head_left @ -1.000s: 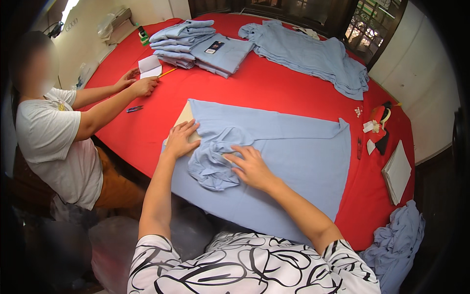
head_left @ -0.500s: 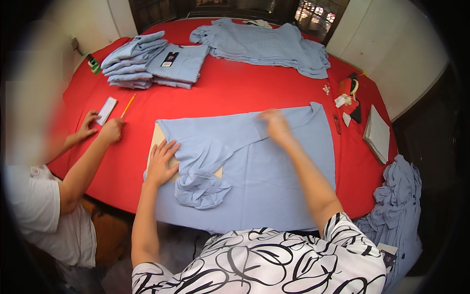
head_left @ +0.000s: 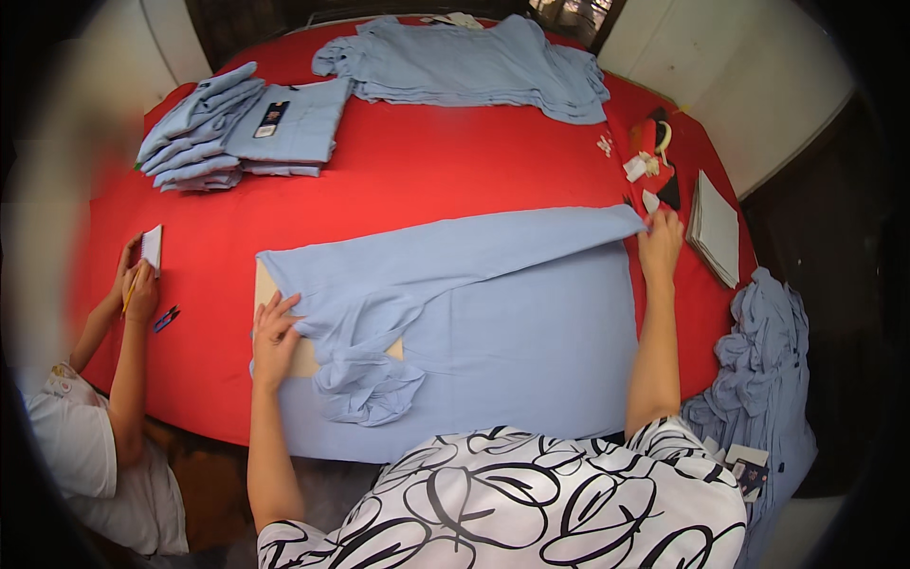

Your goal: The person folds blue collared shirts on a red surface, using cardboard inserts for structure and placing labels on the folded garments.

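A light blue shirt (head_left: 531, 341) lies spread before me on the red-covered table, with one long edge folded across its far side. Under its left end shows a cream cardboard piece (head_left: 303, 358). My left hand (head_left: 277, 334) rests with fingers apart on the cardboard and the cloth's edge. Out at the far right corner, my right hand (head_left: 661, 248) is closed on the end of the folded strip and pulls it straight. Between them the cloth bunches into a crumpled heap (head_left: 368, 389) near the left.
Folded blue shirts (head_left: 289, 123) with a dark tag are stacked at the far left; flat blue shirts (head_left: 464, 71) lie at the back. A tape dispenser (head_left: 662, 142), a white paper stack (head_left: 713, 229) and heaped shirts (head_left: 758, 370) are on the right. A co-worker's hands (head_left: 140, 284) hold a pencil and notepad.
My right hand has moved right to the shirt's corner, and the folded strip now lies straighter. My left hand stays at the cardboard. The co-worker has drawn the notepad and pencil closer.
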Tool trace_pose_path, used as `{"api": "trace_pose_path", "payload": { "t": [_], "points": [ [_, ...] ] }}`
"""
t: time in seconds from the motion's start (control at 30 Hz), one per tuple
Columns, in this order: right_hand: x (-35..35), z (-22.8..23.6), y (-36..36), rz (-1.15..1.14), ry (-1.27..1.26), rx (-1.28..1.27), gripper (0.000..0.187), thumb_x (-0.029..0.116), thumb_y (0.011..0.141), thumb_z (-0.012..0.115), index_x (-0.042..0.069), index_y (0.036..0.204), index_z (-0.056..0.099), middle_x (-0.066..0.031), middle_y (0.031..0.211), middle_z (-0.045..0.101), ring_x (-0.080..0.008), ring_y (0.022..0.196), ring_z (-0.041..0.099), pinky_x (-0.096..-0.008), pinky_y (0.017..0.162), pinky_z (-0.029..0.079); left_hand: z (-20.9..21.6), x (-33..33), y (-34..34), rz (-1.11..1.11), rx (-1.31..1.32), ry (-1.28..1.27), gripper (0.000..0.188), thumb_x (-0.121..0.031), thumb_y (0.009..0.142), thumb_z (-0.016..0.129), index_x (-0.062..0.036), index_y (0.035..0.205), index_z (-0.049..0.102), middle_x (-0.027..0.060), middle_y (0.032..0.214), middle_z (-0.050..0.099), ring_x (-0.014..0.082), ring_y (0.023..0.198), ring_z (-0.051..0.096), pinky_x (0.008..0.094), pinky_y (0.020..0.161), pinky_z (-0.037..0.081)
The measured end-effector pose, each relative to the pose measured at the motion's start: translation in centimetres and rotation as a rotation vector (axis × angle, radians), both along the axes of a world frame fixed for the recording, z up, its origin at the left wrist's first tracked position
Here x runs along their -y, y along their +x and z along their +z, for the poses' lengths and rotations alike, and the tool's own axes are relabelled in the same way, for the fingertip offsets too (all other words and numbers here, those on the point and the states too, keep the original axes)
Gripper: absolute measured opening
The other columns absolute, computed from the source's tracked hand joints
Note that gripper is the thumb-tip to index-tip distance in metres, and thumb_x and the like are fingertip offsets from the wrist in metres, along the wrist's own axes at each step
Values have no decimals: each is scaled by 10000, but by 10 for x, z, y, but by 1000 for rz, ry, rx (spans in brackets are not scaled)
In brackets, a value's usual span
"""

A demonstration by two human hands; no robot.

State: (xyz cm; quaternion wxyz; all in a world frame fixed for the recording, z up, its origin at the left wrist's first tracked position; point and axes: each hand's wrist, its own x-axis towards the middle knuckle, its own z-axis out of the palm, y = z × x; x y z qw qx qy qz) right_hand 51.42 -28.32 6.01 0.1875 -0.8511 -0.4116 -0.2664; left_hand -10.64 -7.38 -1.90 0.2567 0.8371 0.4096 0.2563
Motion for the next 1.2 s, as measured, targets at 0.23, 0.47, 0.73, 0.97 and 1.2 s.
{"api": "trace_pose_path", "payload": {
  "t": [0.23, 0.47, 0.73, 0.97, 1.2],
  "points": [
    [122, -16, -74, -10, -373, -247, 216, 3, 758, 667, 72, 954, 610, -109, 1133, 554, -329, 1093, 494, -434, 905, 398, 8, -12, -4, 78, 684, -636, 368, -87, 961, 397, 31, 1232, 616, 125, 1354, 567, 233, 1368, 404, 333, 1141, 261],
    [55, -33, -64, 192, 53, -516, 363, 175, 925, 579, 69, 1272, 572, -156, 1479, 414, -322, 1411, 316, -542, 1142, 223, -4, -15, -12, 87, 379, -422, 255, 36, 849, 437, 66, 1011, 632, 153, 1320, 594, 281, 1406, 380, 356, 1140, 253],
    [18, -76, -55, -161, -371, -291, 642, 500, 983, 434, 153, 1515, 345, -106, 1594, 265, -271, 1495, 160, -603, 1170, 82, -6, -2, 6, 210, 239, -35, 333, 27, 778, 474, 48, 1065, 643, 151, 1186, 647, 235, 1160, 588, 288, 947, 437],
    [-26, -33, -247, 732, -31, -799, 337, 152, 831, 700, 51, 1146, 632, -138, 1119, 618, -317, 1091, 554, -410, 933, 458, 12, -5, -3, 78, 87, -144, 292, -7, 729, 522, 63, 1007, 578, 103, 1291, 571, 278, 1111, 576, 333, 907, 469],
    [-23, -40, -386, 1371, -322, -237, 291, 226, 845, 686, 24, 1029, 585, -113, 958, 561, -317, 954, 533, -471, 801, 427, 17, -4, -6, 20, 18, -78, 315, 29, 725, 509, 34, 1033, 574, 74, 1315, 545, 222, 968, 584, 297, 826, 473]
  ]
}}
